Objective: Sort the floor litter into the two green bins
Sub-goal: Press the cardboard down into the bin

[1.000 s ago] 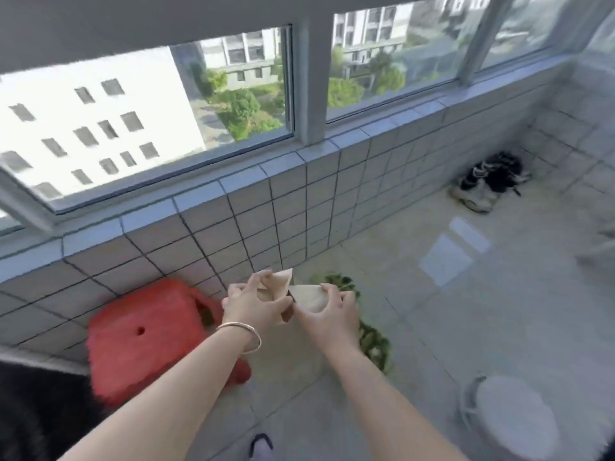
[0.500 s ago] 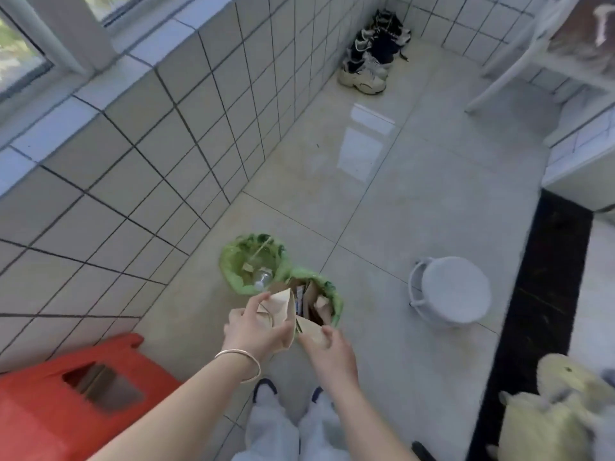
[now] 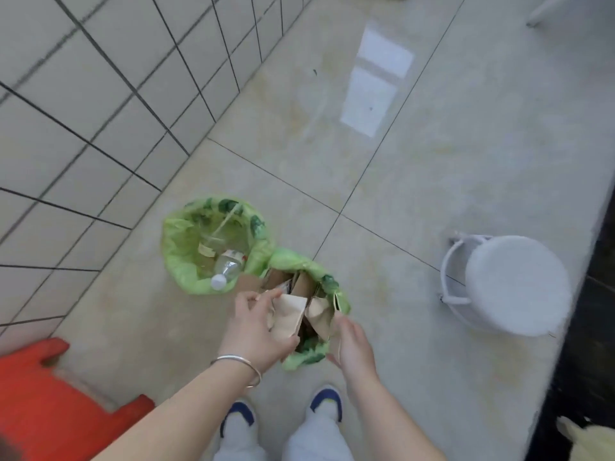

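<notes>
You stood on a pale tiled floor (image 3: 432, 168) beside a tiled wall (image 3: 100, 94). The fingers (image 3: 263, 299) of your left hand (image 3: 256, 331) were curled round a piece of brown cardboard (image 3: 289, 316). You held it right over the nearer green bin (image 3: 309, 356), which had more cardboard standing in it. Your right hand (image 3: 352, 347) held the other side of the cardboard, but its fingers were mostly hidden. The farther green bin (image 3: 179, 267) touched the nearer one and held a clear plastic bottle (image 3: 228, 267). A silver bangle (image 3: 239, 364) was on your left wrist. A red stool (image 3: 43, 394) stood on your left and a white stool (image 3: 512, 287) on your right.
</notes>
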Tool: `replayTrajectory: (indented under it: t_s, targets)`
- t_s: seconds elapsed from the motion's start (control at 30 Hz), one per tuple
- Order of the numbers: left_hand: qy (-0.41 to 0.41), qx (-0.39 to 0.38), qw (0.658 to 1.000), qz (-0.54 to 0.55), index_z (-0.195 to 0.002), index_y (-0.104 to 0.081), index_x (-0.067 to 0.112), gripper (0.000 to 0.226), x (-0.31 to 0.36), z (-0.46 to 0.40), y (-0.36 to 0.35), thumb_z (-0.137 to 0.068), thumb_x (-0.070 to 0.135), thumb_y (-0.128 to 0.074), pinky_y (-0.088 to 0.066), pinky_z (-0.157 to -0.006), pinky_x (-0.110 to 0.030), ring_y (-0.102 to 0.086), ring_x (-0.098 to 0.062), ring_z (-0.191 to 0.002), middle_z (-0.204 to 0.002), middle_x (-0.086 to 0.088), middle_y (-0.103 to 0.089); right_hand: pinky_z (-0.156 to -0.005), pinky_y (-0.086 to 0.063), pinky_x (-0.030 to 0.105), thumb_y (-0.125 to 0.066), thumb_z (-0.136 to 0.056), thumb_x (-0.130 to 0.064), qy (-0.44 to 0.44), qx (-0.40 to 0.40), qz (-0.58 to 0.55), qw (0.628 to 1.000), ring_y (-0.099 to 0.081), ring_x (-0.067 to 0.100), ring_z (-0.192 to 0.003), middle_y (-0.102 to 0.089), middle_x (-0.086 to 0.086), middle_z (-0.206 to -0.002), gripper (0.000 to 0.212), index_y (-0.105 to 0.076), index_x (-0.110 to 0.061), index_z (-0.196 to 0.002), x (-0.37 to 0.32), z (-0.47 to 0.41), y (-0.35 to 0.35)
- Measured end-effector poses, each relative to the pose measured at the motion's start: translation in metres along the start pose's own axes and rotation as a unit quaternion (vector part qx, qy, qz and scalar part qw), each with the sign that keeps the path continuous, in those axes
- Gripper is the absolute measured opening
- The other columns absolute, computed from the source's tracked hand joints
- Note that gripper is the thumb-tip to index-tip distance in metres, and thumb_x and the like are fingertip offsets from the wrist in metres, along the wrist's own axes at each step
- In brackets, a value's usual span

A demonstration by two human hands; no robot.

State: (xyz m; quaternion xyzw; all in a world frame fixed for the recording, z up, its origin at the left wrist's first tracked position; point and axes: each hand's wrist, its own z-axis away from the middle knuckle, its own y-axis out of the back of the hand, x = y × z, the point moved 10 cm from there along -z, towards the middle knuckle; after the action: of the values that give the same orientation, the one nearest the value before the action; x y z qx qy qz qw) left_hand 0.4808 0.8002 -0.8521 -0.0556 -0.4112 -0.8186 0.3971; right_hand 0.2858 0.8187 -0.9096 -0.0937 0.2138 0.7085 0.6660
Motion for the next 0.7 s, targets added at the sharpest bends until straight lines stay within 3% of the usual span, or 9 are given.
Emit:
replayTrajectory:
  t_s: [0.1, 0.17, 0.23, 0.33, 0.37, 0.43, 0.5, 0.6, 0.7]
  targets:
    - [-0.059, 0.019, 0.995, -0.076, -0.136, -0.034, 0.04, 0.081, 0.002, -0.035, -0.025, -0.064, 0.043, -0.073, -0.033, -0.105, -0.026, -0.037, -0.02, -0.123, -0.135, 0.0, -0.025, -0.099, -0.048, 0.047, -0.055, -0.088, -0.043, 0.034, -0.008, 0.007, 0.999, -0.058, 0.018, -0.106, -0.062, -0.003, -0.11, 0.01, -0.057, -0.034, -0.093, 0.0, -0.044, -0.016]
    - [-0.11, 0.046, 0.982, -0.149, -0.134, -0.034, 0.04, 0.083, 0.001, -0.05, -0.041, -0.061, 0.045, -0.075, -0.034, -0.103, -0.027, -0.035, -0.025, -0.119, -0.135, -0.001, -0.028, -0.101, -0.046, 0.048, -0.055, -0.073, -0.057, 0.05, -0.011, 0.035, 0.998, -0.056, 0.017, -0.111, -0.06, -0.006, -0.115, 0.027, -0.058, -0.038, -0.092, 0.002, -0.069, -0.027]
    - [-0.161, 0.093, 0.964, -0.192, -0.126, -0.039, 0.04, 0.089, 0.005, -0.058, -0.051, -0.048, 0.048, -0.08, -0.046, -0.092, -0.028, -0.045, -0.027, -0.104, -0.13, -0.003, -0.038, -0.102, -0.046, 0.047, -0.05, -0.061, -0.066, 0.056, -0.02, 0.065, 0.996, -0.055, 0.016, -0.113, -0.059, -0.005, -0.12, 0.052, -0.062, -0.035, -0.101, 0.004, -0.086, -0.036]
    - [-0.173, 0.047, 0.962, -0.204, -0.135, -0.029, 0.04, 0.087, 0.001, -0.07, -0.081, -0.06, 0.048, -0.073, -0.041, -0.097, -0.027, -0.038, -0.026, -0.112, -0.14, -0.004, -0.023, -0.099, -0.048, 0.046, -0.049, -0.065, -0.066, 0.082, -0.033, 0.107, 0.99, -0.059, 0.016, -0.11, -0.064, -0.002, -0.117, 0.059, -0.066, -0.028, -0.107, 0.003, -0.102, -0.047]
    - [-0.175, 0.059, 0.961, -0.204, -0.134, -0.031, 0.04, 0.09, 0.003, -0.071, -0.085, -0.056, 0.049, -0.075, -0.044, -0.092, -0.028, -0.039, -0.026, -0.108, -0.139, -0.006, -0.026, -0.098, -0.049, 0.045, -0.049, -0.066, -0.066, 0.093, -0.029, 0.121, 0.988, -0.059, 0.016, -0.11, -0.064, -0.002, -0.117, 0.06, -0.066, -0.027, -0.109, 0.0, -0.105, -0.047]
    - [-0.164, 0.081, 0.965, -0.188, -0.122, -0.043, 0.038, 0.099, 0.002, -0.073, -0.09, -0.032, 0.049, -0.084, -0.054, -0.069, -0.027, -0.048, -0.025, -0.09, -0.124, -0.006, -0.041, -0.095, -0.049, 0.038, -0.048, -0.074, -0.059, 0.113, -0.019, 0.164, 0.98, -0.059, 0.016, -0.107, -0.064, -0.002, -0.114, 0.054, -0.065, -0.025, -0.112, -0.006, -0.104, -0.048]
    - [-0.15, 0.093, 0.972, -0.155, -0.115, -0.047, 0.036, 0.104, -0.005, -0.073, -0.093, -0.02, 0.046, -0.087, -0.055, -0.058, -0.027, -0.055, -0.025, -0.077, -0.115, -0.004, -0.04, -0.086, -0.046, 0.028, -0.05, -0.087, -0.036, 0.152, -0.016, 0.193, 0.969, -0.057, 0.016, -0.102, -0.065, -0.002, -0.108, 0.03, -0.066, -0.022, -0.108, -0.014, -0.098, -0.048]
    - [-0.171, 0.109, 0.972, -0.119, -0.113, -0.046, 0.032, 0.095, -0.009, -0.069, -0.092, -0.029, 0.031, -0.09, -0.057, -0.055, -0.029, -0.061, -0.028, -0.076, -0.113, -0.005, -0.037, -0.085, -0.037, 0.02, -0.045, -0.09, -0.003, 0.24, -0.002, 0.265, 0.934, -0.053, 0.013, -0.105, -0.061, -0.002, -0.114, 0.037, -0.063, -0.016, -0.119, -0.03, -0.086, -0.049]
    - [-0.223, 0.13, 0.962, -0.085, -0.109, -0.048, 0.031, 0.069, -0.005, -0.059, -0.091, -0.053, 0.011, -0.082, -0.054, -0.043, -0.033, -0.063, -0.028, -0.073, -0.104, -0.004, -0.041, -0.09, -0.041, 0.03, -0.047, -0.09, -0.004, 0.28, 0.048, 0.338, 0.897, -0.054, 0.026, -0.112, -0.059, 0.004, -0.121, 0.037, -0.059, -0.013, -0.124, -0.034, -0.086, -0.042]
